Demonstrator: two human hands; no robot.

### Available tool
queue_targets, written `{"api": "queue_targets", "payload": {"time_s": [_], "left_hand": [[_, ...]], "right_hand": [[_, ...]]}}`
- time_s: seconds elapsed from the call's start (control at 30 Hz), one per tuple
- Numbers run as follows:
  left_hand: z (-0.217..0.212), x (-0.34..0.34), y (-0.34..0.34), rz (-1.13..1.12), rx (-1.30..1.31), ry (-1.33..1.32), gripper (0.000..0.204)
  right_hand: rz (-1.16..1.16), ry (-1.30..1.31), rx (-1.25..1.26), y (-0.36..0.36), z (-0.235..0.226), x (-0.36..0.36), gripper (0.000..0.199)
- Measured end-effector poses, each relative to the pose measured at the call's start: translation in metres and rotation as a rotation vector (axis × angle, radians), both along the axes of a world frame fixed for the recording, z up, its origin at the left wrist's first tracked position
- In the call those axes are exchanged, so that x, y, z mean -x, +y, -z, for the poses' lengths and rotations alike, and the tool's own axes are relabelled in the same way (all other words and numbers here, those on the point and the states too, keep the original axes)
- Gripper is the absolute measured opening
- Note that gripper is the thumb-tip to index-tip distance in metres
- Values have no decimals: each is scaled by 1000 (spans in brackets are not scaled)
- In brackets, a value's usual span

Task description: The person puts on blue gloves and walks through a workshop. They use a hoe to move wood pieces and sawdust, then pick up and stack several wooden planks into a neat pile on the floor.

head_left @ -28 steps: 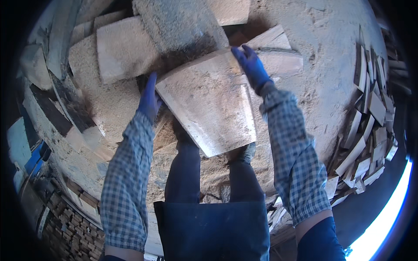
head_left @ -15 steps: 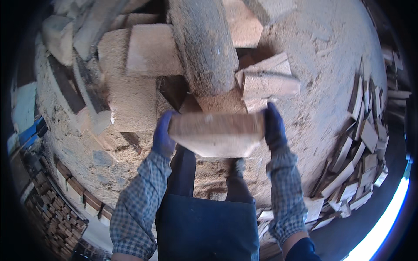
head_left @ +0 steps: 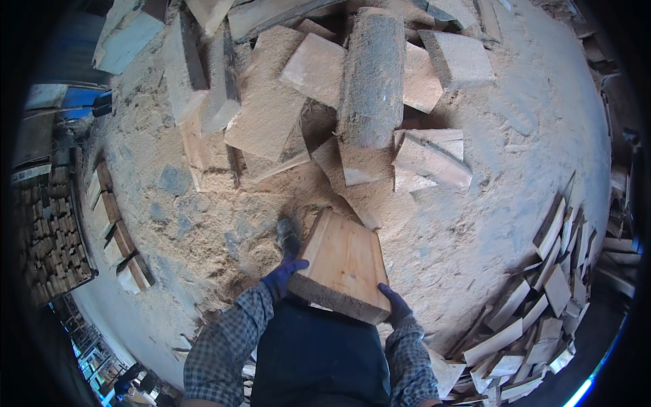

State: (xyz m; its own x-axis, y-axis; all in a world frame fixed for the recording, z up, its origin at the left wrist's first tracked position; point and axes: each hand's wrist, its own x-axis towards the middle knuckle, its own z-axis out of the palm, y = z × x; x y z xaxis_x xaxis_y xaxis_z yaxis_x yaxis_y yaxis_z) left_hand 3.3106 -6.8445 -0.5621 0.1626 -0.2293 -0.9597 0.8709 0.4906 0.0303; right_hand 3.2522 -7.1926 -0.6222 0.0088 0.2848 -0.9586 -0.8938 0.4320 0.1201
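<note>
Between both hands I hold a thick wooden block (head_left: pixel 346 261), its smooth sawn face up and its rough darker edge toward my dark apron (head_left: pixel 319 356). My left hand (head_left: pixel 283 276), in a purple-blue glove, grips the block's left side near the closer corner. The gloved right hand (head_left: pixel 395 304) clasps the opposite side, thumb on top. The fingers beneath are hidden. Just beyond the block, sawdust-covered wood pieces (head_left: pixel 363 193) lie on the floor, below a bark-covered log section (head_left: pixel 371 81). My shoe (head_left: pixel 288 236) shows by the block's left edge.
Sawn blocks (head_left: pixel 271 88) lie heaped ahead in sawdust (head_left: pixel 224 217). A long pile of split boards (head_left: pixel 536 312) curves along the right. On the left stand a row of short blocks (head_left: pixel 119 234) and a dense stack of small timber (head_left: pixel 47 237).
The block has come closer to my body and tilted, so its broad face now shows. Both hands still hold it. My view has turned, shifting the wood heap right and upward.
</note>
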Motion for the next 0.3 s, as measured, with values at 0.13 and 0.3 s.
{"api": "queue_targets", "payload": {"time_s": [0.13,0.3], "left_hand": [[38,42,14,-69,202,230,70],[-39,92,-24,-116,-92,-115,39]], "right_hand": [[-149,-37,75,6,-19,-10,48],[-182,-243,-59,-25,-103,-6,42]]}}
